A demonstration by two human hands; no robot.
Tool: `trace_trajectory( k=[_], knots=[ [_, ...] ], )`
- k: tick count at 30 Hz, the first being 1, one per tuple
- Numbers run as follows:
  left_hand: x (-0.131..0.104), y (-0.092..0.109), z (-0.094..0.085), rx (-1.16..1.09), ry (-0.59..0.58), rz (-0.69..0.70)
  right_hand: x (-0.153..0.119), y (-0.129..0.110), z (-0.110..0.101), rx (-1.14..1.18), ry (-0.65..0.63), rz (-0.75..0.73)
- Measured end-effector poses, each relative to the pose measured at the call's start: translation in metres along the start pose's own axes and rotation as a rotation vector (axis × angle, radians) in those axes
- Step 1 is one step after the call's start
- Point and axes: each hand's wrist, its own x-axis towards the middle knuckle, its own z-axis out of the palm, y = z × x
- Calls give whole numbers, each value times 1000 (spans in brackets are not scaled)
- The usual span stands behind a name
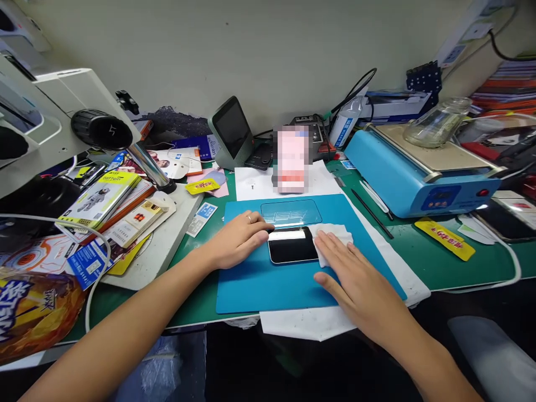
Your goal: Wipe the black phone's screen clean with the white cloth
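A dark-screened smartphone lies flat on a blue mat, with a bright reflection along its upper part. My left hand, a ring on one finger, holds the phone at its upper left corner, thumb and fingers close together. Flat under the fingers of my right hand is a white wipe, pressed over the phone's right end; the thumb stands apart. Just beyond the phone rests a clear glass sheet with a dark outline.
On the right stands a blue heating plate machine with a glass jar on top. Beside it lie a black pen-like tool and a yellow packet. To the left are a microscope stand and a battery box. A pixelated upright object stands behind.
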Motion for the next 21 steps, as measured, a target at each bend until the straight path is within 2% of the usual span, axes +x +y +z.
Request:
trace_trajectory(
  k=[2,4,8,11,14,21],
  knots=[
    [0,-1,0,4,5,-1,9,-5,2,-21,2,19],
    [1,-2,1,11,14,7,19,-20,4,-28,8,8],
    [1,-2,2,8,28,25,33,-59,7,31,-11,-109],
    [0,-2,2,5,24,25,35,-71,8,90,-23,-160],
    [-1,-1,2,14,23,28,34,-59,4,134,-40,-154],
    [-1,0,0,28,5,-3,23,6,-10,54,-15,4]
  ],
)
